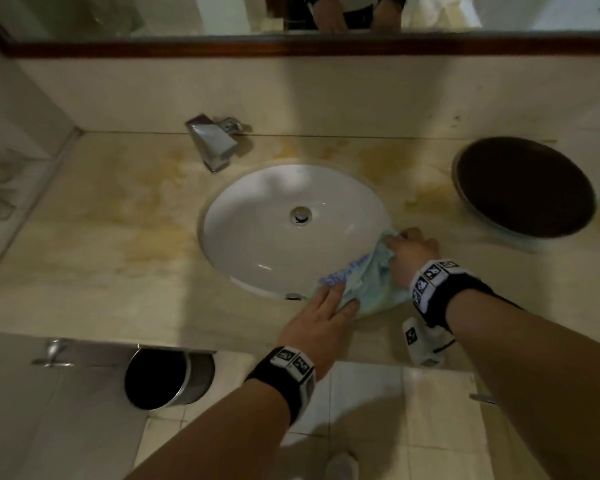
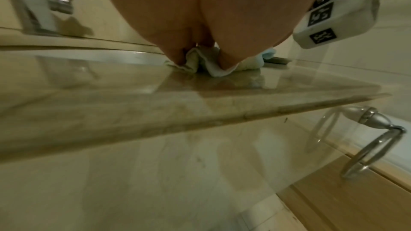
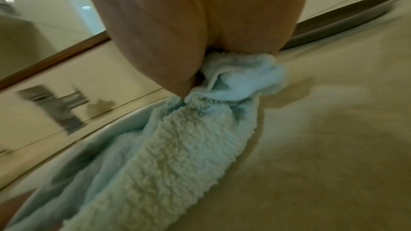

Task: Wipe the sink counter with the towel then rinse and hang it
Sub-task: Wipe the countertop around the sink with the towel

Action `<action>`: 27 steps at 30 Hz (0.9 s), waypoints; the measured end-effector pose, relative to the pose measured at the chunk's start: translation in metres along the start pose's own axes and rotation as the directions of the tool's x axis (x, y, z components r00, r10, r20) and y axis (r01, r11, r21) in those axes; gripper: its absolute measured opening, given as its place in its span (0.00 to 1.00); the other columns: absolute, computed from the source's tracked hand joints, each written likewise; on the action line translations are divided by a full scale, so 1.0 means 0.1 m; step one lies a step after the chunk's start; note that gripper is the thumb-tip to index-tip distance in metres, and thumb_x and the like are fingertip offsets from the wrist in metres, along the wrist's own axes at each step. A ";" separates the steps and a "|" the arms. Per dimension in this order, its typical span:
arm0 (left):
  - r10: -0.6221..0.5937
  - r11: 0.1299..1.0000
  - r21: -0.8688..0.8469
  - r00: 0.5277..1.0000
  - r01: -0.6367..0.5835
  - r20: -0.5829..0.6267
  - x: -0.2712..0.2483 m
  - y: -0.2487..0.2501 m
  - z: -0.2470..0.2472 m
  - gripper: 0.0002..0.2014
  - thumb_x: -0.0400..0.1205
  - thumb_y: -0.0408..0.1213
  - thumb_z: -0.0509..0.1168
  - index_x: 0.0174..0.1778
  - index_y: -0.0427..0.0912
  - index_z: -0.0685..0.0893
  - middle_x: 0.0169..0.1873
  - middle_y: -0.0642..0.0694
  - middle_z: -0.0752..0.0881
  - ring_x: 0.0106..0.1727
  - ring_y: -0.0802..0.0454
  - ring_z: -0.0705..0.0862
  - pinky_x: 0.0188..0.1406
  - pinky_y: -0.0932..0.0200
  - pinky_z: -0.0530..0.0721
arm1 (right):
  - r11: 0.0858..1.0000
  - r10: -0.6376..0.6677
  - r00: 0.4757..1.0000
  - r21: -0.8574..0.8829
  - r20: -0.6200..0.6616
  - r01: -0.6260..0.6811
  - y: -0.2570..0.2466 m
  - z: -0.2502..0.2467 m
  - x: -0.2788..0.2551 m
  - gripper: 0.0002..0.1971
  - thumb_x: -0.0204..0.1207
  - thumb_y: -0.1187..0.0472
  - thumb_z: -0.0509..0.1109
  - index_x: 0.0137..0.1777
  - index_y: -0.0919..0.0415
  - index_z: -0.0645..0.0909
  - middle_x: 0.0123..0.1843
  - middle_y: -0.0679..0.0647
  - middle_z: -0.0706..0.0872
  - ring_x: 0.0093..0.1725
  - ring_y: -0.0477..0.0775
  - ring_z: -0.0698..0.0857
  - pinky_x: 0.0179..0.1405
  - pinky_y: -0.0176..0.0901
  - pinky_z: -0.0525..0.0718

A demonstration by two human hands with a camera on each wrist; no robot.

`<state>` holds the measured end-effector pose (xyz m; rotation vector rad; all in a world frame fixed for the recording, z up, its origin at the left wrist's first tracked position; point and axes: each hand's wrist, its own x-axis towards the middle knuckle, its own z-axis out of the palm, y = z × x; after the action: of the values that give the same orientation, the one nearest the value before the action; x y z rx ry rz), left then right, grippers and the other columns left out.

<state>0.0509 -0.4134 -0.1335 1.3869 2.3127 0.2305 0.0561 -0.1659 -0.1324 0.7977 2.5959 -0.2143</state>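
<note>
Our left hand (image 1: 321, 315) lay with straight fingers pressing the near end of the towel (image 1: 374, 289) flat against the bench (image 1: 101, 254), just at the front rim of the sink (image 1: 257, 237). Left of it, below the bench edge, a round metal bin (image 1: 163, 377) stood on the tiled floor. The pale blue towel stretched along the sink's right rim, partly draped over the basin edge, bunched and fluffy. At its far end our right hand (image 1: 413, 252) gripped the cloth, fingers curled into a fold of it, as the right wrist view showed (image 3: 233, 80). Behind the sink, toward the left, the chrome tap (image 1: 215, 140) stood on the stained bench. Further right, a dark round tray (image 1: 523, 187) rested on the bench, apart from the towel.
</note>
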 end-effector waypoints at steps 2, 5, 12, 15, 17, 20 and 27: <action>-0.021 1.000 0.007 1.000 0.021 0.010 -0.11 -0.06 0.01 0.34 0.82 0.33 0.43 0.88 0.48 0.58 0.89 0.40 0.45 0.88 0.33 0.47 0.85 0.41 0.57 | 0.993 -0.108 0.994 -0.046 -0.018 0.107 -0.17 0.02 -0.03 0.23 0.79 0.59 0.63 0.74 0.46 0.72 0.75 0.59 0.66 0.64 0.68 0.75 0.64 0.51 0.72; -0.048 0.998 0.048 0.995 0.044 0.086 -0.04 0.03 -0.01 0.35 0.86 0.28 0.51 0.90 0.50 0.48 0.88 0.42 0.36 0.88 0.35 0.36 0.84 0.50 0.38 | 0.996 -0.079 0.996 -0.036 -0.039 0.078 -0.05 -0.01 -0.11 0.21 0.79 0.61 0.62 0.72 0.46 0.74 0.74 0.59 0.67 0.63 0.68 0.75 0.63 0.50 0.72; -0.094 0.995 0.057 0.978 0.084 0.188 0.78 0.75 -0.07 0.33 0.89 0.32 0.52 0.90 0.48 0.47 0.88 0.44 0.34 0.87 0.33 0.33 0.87 0.39 0.43 | 0.984 0.141 0.989 0.103 0.037 -0.145 1.07 -0.01 -0.16 0.29 0.70 0.52 0.64 0.74 0.45 0.70 0.72 0.57 0.71 0.72 0.64 0.69 0.66 0.55 0.71; -0.071 0.994 0.100 0.979 0.052 0.189 1.11 1.10 -0.10 0.35 0.87 0.32 0.53 0.90 0.46 0.48 0.88 0.44 0.35 0.87 0.32 0.33 0.85 0.40 0.40 | 0.953 0.242 0.969 0.175 0.040 -0.246 1.49 0.02 -0.21 0.26 0.76 0.50 0.60 0.75 0.42 0.70 0.74 0.58 0.70 0.71 0.67 0.70 0.69 0.56 0.71; -0.036 0.994 0.105 0.979 0.015 0.198 1.31 1.30 -0.07 0.35 0.87 0.32 0.53 0.90 0.47 0.47 0.88 0.45 0.35 0.87 0.33 0.33 0.85 0.42 0.40 | 0.930 0.310 0.950 0.201 0.023 -0.308 1.80 0.06 -0.26 0.24 0.81 0.52 0.60 0.78 0.42 0.68 0.76 0.60 0.67 0.71 0.70 0.71 0.72 0.57 0.72; 0.037 0.994 0.092 0.975 -0.058 0.218 1.59 1.61 0.02 0.34 0.87 0.31 0.52 0.90 0.48 0.48 0.88 0.47 0.35 0.87 0.35 0.34 0.86 0.43 0.42 | 0.893 0.391 0.920 0.233 0.023 -0.385 2.30 0.09 -0.40 0.26 0.85 0.53 0.57 0.82 0.43 0.64 0.78 0.63 0.64 0.72 0.73 0.71 0.73 0.59 0.72; 0.238 0.949 0.133 0.927 -0.285 0.291 1.82 2.52 0.36 0.32 0.90 0.40 0.53 0.90 0.45 0.50 0.88 0.45 0.37 0.88 0.35 0.35 0.85 0.43 0.38 | 0.760 0.598 0.801 0.289 0.042 -0.582 3.17 0.37 -1.21 0.23 0.86 0.55 0.56 0.80 0.46 0.69 0.77 0.62 0.62 0.68 0.74 0.74 0.73 0.58 0.73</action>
<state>0.1941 -0.1357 -0.1263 1.6993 1.9571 -0.0822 0.3387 0.0247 -0.1212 1.7047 2.2332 -0.3871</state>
